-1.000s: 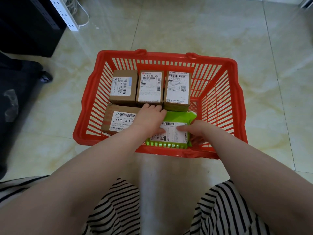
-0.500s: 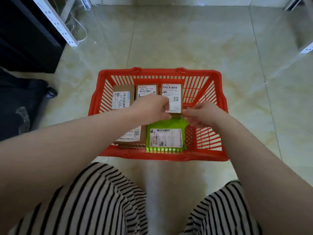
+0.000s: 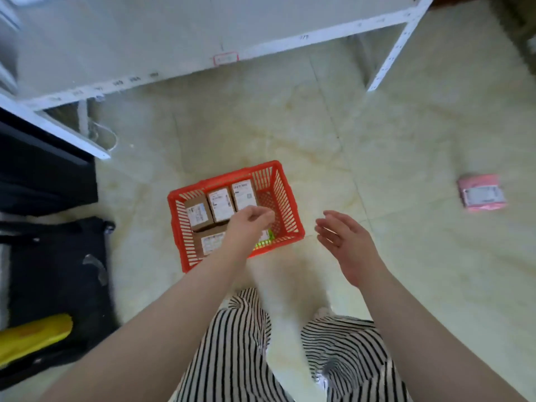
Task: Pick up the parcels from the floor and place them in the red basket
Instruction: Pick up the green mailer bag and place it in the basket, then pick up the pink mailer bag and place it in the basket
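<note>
The red basket (image 3: 285,198) stands on the tiled floor ahead of me and holds several brown labelled boxes (image 3: 220,205) plus a green parcel (image 3: 265,242), mostly hidden by my arm. My left hand (image 3: 252,223) hovers above the basket with loosely curled fingers and holds nothing. To the right of the basket, my right hand (image 3: 343,237) is raised over the floor, fingers relaxed and empty. A pink parcel (image 3: 481,193) with a white label lies on the floor far to the right.
A white metal shelf (image 3: 203,65) runs across the back, with one leg (image 3: 388,59) at the right. A black bag (image 3: 58,271) and a yellow object (image 3: 32,335) lie at my left. My striped trouser legs (image 3: 240,352) fill the bottom.
Both hands have let go of the green parcel and lifted out of the basket. My head has risen, so the basket looks smaller and the pink parcel has come into view.
</note>
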`<state>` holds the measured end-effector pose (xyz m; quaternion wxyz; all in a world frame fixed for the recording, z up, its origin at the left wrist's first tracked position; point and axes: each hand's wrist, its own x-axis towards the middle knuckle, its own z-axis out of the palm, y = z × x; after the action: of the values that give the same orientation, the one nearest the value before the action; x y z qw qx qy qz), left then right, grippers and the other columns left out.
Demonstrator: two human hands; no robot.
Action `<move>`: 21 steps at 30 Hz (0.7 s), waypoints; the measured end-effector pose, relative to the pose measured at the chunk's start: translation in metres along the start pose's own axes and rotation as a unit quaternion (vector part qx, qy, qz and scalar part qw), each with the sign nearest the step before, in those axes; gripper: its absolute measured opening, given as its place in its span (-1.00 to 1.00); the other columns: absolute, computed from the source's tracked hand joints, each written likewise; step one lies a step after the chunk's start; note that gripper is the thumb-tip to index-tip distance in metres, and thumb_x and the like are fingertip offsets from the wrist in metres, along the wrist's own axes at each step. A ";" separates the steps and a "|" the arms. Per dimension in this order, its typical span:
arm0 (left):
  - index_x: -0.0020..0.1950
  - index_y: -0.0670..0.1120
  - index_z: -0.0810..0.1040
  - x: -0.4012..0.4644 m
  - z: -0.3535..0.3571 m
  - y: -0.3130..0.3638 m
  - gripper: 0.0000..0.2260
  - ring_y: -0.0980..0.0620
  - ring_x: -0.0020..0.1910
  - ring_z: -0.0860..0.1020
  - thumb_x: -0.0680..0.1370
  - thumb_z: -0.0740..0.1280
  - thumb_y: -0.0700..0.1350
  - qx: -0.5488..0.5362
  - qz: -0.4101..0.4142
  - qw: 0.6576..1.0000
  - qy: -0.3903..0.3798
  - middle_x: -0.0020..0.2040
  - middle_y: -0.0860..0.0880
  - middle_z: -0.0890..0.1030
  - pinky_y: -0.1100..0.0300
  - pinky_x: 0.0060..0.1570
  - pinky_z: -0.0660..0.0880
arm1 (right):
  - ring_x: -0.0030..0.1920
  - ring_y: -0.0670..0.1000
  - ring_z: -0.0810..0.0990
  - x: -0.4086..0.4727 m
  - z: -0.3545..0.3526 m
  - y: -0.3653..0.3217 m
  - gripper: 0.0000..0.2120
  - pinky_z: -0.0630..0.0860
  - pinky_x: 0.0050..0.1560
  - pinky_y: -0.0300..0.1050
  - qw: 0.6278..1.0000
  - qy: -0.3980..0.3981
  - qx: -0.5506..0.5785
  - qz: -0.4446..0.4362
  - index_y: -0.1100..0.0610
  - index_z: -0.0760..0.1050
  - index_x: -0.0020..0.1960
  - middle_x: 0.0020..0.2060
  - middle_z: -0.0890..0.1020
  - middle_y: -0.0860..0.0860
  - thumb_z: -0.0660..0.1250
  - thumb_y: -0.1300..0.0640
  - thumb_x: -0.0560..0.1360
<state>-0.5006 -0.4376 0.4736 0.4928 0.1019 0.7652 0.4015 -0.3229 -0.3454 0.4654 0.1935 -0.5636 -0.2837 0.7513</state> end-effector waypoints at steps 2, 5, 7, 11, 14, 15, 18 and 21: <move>0.08 -0.14 0.60 -0.033 0.025 0.033 -0.87 0.10 -0.16 0.60 0.55 0.37 -0.17 -0.005 0.014 0.999 -0.037 -0.09 -0.05 0.65 0.45 -0.28 0.50 | -0.06 0.05 0.64 -0.038 -0.027 -0.031 -0.84 0.57 0.10 -0.09 1.000 0.015 0.016 -0.018 0.16 0.58 0.11 -0.10 0.68 0.09 0.36 0.21 0.53; -0.05 -0.10 0.60 -0.072 0.079 0.065 -0.96 0.02 -0.14 0.55 0.55 0.36 -0.20 -0.014 0.029 0.995 -0.092 -0.14 -0.08 0.62 0.30 -0.19 0.47 | -0.03 0.06 0.65 -0.080 -0.082 -0.066 -0.84 0.55 0.16 -0.06 0.998 0.039 0.043 -0.029 0.16 0.58 0.12 -0.09 0.69 0.08 0.34 0.21 0.55; -0.12 -0.04 0.58 -0.093 0.128 0.076 -0.91 0.02 -0.14 0.52 0.55 0.36 -0.20 -0.013 0.032 0.992 -0.119 -0.18 -0.06 0.61 0.21 -0.14 0.41 | -0.04 0.06 0.65 -0.099 -0.129 -0.082 -0.84 0.56 0.13 -0.07 0.995 0.067 0.065 -0.030 0.17 0.58 0.11 -0.08 0.68 0.10 0.34 0.21 0.55; -0.15 -0.01 0.56 -0.122 0.237 0.085 -0.88 0.06 -0.20 0.49 0.56 0.34 -0.19 0.030 0.009 0.987 -0.158 -0.21 -0.04 0.58 0.27 -0.26 0.34 | -0.09 0.05 0.65 -0.123 -0.229 -0.107 -0.86 0.56 0.04 -0.12 0.980 0.140 0.143 -0.009 0.17 0.57 0.09 -0.08 0.67 0.11 0.35 0.19 0.54; -0.09 0.02 0.60 -0.141 0.310 0.085 -0.97 0.05 -0.14 0.54 0.53 0.39 -0.11 0.040 -0.006 0.984 -0.171 -0.14 -0.05 0.63 0.27 -0.23 0.38 | -0.07 0.06 0.64 -0.130 -0.307 -0.133 -0.79 0.56 0.01 -0.12 0.967 0.169 0.191 -0.002 0.19 0.56 0.15 -0.06 0.67 0.11 0.36 0.17 0.53; -0.06 0.01 0.61 -0.146 0.332 0.086 -0.98 0.06 -0.12 0.57 0.53 0.39 -0.08 0.041 -0.011 0.983 -0.177 -0.12 -0.04 0.65 0.26 -0.20 0.41 | -0.05 0.06 0.64 -0.131 -0.331 -0.144 -0.78 0.55 0.01 -0.11 0.965 0.177 0.196 -0.005 0.19 0.55 0.17 -0.05 0.67 0.11 0.36 0.17 0.53; 0.03 -0.07 0.61 -0.154 0.388 0.100 -0.86 0.06 -0.13 0.57 0.54 0.38 -0.05 0.052 -0.020 0.981 -0.185 -0.12 -0.04 0.64 0.23 -0.14 0.45 | -0.01 0.06 0.63 -0.128 -0.392 -0.179 -0.77 0.54 0.04 -0.10 0.961 0.195 0.194 -0.014 0.16 0.55 0.17 -0.01 0.66 0.10 0.38 0.14 0.53; 0.02 -0.08 0.61 -0.150 0.429 0.122 -0.87 0.06 -0.14 0.56 0.54 0.37 -0.06 0.046 -0.034 0.984 -0.167 -0.14 -0.04 0.63 0.18 -0.10 0.44 | 0.03 0.07 0.62 -0.117 -0.430 -0.207 -0.81 0.53 0.14 -0.05 0.961 0.211 0.179 -0.009 0.14 0.57 0.10 0.01 0.65 0.10 0.40 0.11 0.52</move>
<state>-0.0969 -0.2199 0.5796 0.6215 0.1642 0.6931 0.3262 0.1162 -0.1691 0.5969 0.3536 -0.6626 -0.1026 0.6522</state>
